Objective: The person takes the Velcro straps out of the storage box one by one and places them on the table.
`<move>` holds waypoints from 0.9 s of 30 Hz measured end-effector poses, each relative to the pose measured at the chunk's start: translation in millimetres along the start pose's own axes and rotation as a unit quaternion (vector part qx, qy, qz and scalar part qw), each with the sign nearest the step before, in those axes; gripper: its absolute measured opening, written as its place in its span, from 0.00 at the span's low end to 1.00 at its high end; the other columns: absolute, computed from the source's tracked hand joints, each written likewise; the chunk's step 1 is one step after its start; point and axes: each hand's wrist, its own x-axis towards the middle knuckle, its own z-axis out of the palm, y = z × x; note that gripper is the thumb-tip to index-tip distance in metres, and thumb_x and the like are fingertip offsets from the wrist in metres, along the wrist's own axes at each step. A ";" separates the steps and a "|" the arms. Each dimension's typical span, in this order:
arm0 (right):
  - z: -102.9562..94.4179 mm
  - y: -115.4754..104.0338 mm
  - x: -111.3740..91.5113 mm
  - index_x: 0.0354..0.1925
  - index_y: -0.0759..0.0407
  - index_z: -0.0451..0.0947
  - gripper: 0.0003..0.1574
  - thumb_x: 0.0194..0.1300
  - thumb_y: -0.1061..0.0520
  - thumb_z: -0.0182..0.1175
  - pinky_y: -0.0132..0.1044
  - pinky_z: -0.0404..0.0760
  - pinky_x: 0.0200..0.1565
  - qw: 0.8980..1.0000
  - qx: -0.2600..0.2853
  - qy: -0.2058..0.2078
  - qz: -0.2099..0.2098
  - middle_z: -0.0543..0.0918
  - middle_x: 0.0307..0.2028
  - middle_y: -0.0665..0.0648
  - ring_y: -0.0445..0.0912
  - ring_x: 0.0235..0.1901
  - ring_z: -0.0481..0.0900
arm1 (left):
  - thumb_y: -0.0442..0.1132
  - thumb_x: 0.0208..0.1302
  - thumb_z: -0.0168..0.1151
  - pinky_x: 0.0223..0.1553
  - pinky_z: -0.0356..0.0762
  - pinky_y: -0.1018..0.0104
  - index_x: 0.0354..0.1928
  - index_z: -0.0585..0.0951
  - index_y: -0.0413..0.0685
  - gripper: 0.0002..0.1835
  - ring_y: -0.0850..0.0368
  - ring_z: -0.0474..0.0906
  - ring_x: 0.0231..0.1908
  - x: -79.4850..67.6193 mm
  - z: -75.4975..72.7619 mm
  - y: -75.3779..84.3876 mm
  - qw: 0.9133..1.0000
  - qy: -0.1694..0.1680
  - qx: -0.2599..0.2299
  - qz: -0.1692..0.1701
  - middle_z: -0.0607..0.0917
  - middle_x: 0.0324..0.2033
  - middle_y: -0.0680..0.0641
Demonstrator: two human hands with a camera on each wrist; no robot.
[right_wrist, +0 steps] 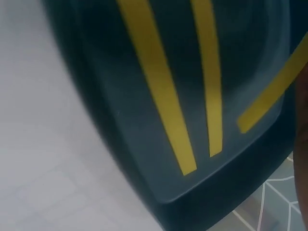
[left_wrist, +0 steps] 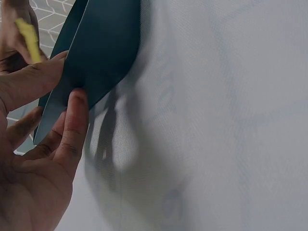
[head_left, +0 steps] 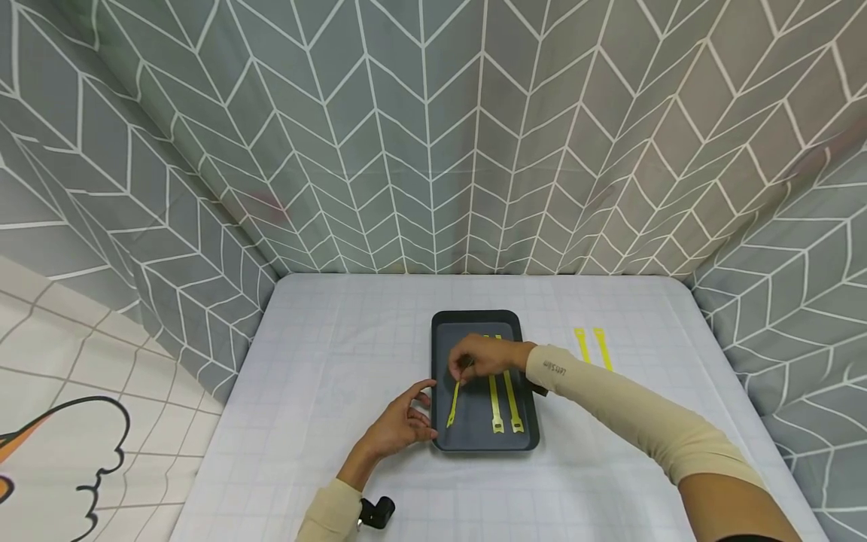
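A dark grey tray (head_left: 474,444) lies on the white-covered table. My right hand (head_left: 482,357) is over its left half and pinches a thin yellow strap (head_left: 454,406) with a slotted near end. In the right wrist view this strap (right_wrist: 274,96) slants across the tray's corner. Two more yellow straps, one (head_left: 497,410) beside the other (head_left: 513,406), lie lengthwise in the tray, partly hidden by my right hand and wrist. My left hand (head_left: 400,423) holds the tray's left edge, thumb and fingers at the rim (left_wrist: 72,62).
Right of the tray, two yellow straps, one (head_left: 582,344) beside another (head_left: 603,348), lie on the table (head_left: 339,339), partly behind my right sleeve (head_left: 609,399). A patterned grey curtain (head_left: 433,150) hangs behind the table and along its sides.
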 end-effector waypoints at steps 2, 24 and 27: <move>-0.9 -1.0 0.4 0.33 0.60 0.83 0.05 0.60 0.65 0.70 0.32 0.83 0.44 1.000 0.027 0.009 -0.004 0.85 0.32 0.52 0.37 0.36 0.83 | 0.18 0.53 0.69 0.36 0.80 0.71 0.75 0.59 0.42 0.48 0.56 0.78 0.38 -0.1 0.0 0.3 1.000 -0.001 -0.001 0.003 0.69 0.55 0.32; -14.4 -6.3 -12.4 0.44 0.58 0.86 0.09 0.65 0.58 0.68 0.47 0.83 0.50 0.988 0.108 0.109 0.018 0.87 0.40 0.56 0.47 0.42 0.84 | 0.20 0.55 0.69 0.35 0.79 0.70 0.76 0.59 0.43 0.47 0.54 0.78 0.39 -0.2 0.5 -1.5 1.000 0.003 0.009 -0.003 0.69 0.55 0.32; -16.9 -5.2 -15.8 0.43 0.58 0.86 0.08 0.65 0.59 0.68 0.48 0.82 0.51 0.985 0.113 0.126 0.017 0.87 0.40 0.57 0.47 0.42 0.84 | 0.21 0.55 0.69 0.35 0.79 0.70 0.76 0.59 0.43 0.47 0.54 0.78 0.39 -0.6 0.6 -0.6 1.000 0.003 0.009 -0.003 0.69 0.55 0.32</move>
